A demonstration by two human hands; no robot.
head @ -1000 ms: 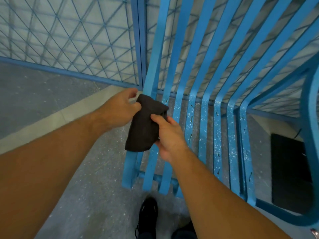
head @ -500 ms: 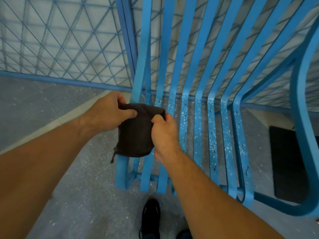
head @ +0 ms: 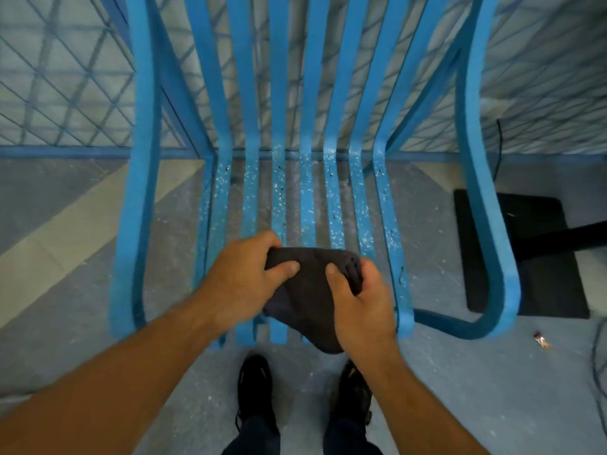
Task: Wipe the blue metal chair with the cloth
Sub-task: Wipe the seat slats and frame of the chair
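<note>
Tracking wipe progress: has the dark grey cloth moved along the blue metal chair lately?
Yes: dark grey cloth moved rightward, from blue metal chair's left slats to middle slats.

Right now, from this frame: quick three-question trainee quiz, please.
1. True or false: the left hand and the right hand both grip the cloth.
2. The cloth is held: A) against the backrest top, B) over the front of the chair seat, C) draped on an armrest.
3. What dark thing lies on the floor at the chair's right side?
Key: 1 true; 2 B; 3 a black mat.
</note>
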